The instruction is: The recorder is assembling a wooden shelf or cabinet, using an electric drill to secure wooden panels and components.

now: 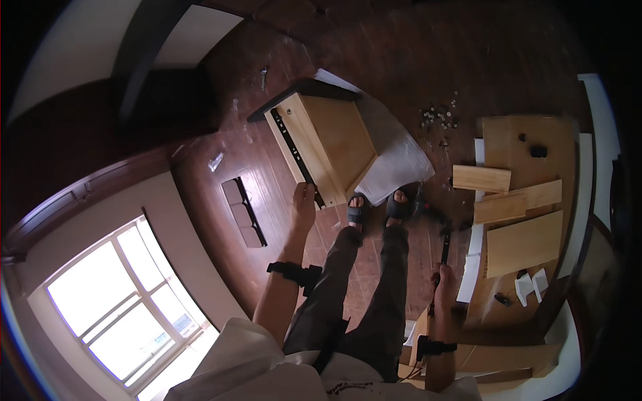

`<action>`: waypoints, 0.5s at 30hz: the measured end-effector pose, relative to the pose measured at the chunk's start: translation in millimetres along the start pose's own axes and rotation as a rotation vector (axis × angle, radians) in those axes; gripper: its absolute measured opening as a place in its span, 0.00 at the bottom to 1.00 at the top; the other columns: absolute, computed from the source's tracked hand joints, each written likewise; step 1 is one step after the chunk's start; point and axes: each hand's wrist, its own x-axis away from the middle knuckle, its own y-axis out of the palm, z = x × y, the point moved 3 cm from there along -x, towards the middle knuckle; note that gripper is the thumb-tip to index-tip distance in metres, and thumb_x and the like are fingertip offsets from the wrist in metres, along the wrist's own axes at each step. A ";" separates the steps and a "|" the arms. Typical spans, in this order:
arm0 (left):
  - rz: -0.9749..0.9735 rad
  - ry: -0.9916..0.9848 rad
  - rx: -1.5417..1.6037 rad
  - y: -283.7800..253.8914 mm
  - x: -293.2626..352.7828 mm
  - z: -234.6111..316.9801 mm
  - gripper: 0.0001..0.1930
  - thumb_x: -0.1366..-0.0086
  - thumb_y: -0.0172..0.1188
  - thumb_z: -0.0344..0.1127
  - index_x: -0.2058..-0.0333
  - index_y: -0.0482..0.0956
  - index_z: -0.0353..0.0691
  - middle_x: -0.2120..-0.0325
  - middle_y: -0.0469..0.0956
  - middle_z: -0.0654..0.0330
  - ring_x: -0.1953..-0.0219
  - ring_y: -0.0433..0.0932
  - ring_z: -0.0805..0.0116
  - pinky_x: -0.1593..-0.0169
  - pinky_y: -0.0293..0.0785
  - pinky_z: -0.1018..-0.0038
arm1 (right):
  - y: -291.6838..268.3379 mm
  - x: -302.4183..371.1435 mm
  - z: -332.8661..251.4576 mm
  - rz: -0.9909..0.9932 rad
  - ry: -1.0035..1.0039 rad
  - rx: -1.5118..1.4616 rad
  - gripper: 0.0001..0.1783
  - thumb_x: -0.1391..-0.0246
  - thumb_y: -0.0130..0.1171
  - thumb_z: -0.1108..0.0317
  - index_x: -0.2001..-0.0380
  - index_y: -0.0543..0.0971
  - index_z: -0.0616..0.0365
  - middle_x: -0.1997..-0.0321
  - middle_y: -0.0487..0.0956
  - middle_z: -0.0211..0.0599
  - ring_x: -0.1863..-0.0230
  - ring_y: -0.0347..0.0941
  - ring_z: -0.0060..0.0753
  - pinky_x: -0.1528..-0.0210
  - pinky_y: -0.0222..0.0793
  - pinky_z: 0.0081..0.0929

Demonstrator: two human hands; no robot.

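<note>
A pale wooden drawer (342,137) with a dark front panel (271,107) lies on the floor ahead of my feet. A black slide rail (289,142) runs along its left side. At the near end of that rail, my left hand (304,206) has its fingers curled over the drawer's edge. Low on the right, my right hand (443,281) is closed around a long, thin black slide rail (446,248) that points away from me. The fingers of this hand are dim and partly blurred.
White foam sheeting (401,150) lies under the drawer. Several small fittings (439,118) are scattered beyond it. Wooden boards (525,244) rest on cardboard (498,140) at right. A dark three-part piece (243,214) sits on the floor left, near the window (134,294).
</note>
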 end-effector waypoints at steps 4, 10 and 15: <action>-0.178 -0.055 -0.272 -3.9 -9.1 7.4 0.14 0.28 0.48 0.43 0.63 0.74 0.38 0.78 0.76 0.51 0.78 0.75 0.61 0.71 0.69 0.64 | -21.4 6.7 39.8 0.047 0.188 -0.062 0.19 0.33 0.45 0.53 0.62 0.79 0.56 0.82 0.71 0.25 0.86 0.61 0.12 0.86 0.52 0.17; -0.203 0.026 -0.749 -34.6 -33.7 45.0 0.18 0.28 0.46 0.49 0.64 0.76 0.41 0.79 0.79 0.49 0.73 0.80 0.49 0.67 0.71 0.58 | 33.1 -3.5 71.5 0.132 -0.058 0.038 0.17 0.33 0.48 0.57 0.63 0.78 0.59 0.79 0.76 0.36 0.85 0.66 0.25 0.82 0.61 0.26; 0.172 0.377 -0.502 -48.6 2.5 34.1 0.17 0.28 0.51 0.42 0.66 0.70 0.31 0.75 0.71 0.48 0.75 0.68 0.55 0.68 0.68 0.61 | 84.4 -88.8 61.1 0.338 -0.534 0.502 0.11 0.37 0.54 0.63 0.59 0.77 0.60 0.72 0.74 0.50 0.71 0.71 0.57 0.67 0.67 0.48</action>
